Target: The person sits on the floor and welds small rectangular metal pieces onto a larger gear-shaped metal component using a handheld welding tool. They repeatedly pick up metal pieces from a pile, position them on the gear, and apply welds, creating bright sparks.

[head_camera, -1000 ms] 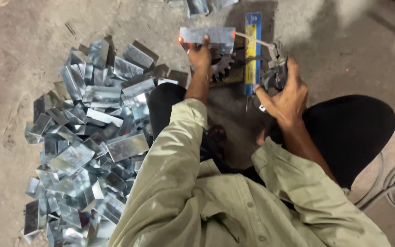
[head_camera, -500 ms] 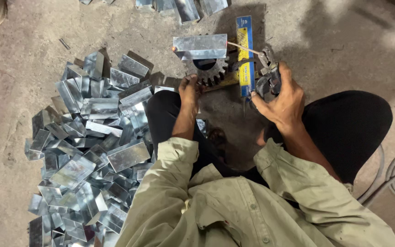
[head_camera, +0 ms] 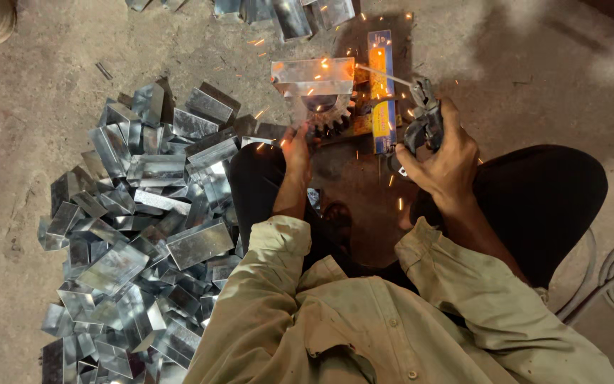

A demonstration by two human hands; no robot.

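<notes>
Since the earlier frame, sparks have appeared around the folded shiny sheet-metal box [head_camera: 313, 76], and the left hand [head_camera: 297, 146] has stayed just below it. In the head view, the left hand's fingers curl at the dark toothed gear wheel [head_camera: 330, 117] under the box. The right hand [head_camera: 443, 156] is clenched around the dark welding electrode holder [head_camera: 422, 117], its thin rod reaching the box beside the blue-and-yellow bar [head_camera: 381, 89]. A pile of shiny sheet-metal boxes [head_camera: 136, 227] lies to the left on the concrete floor [head_camera: 30, 128].
</notes>
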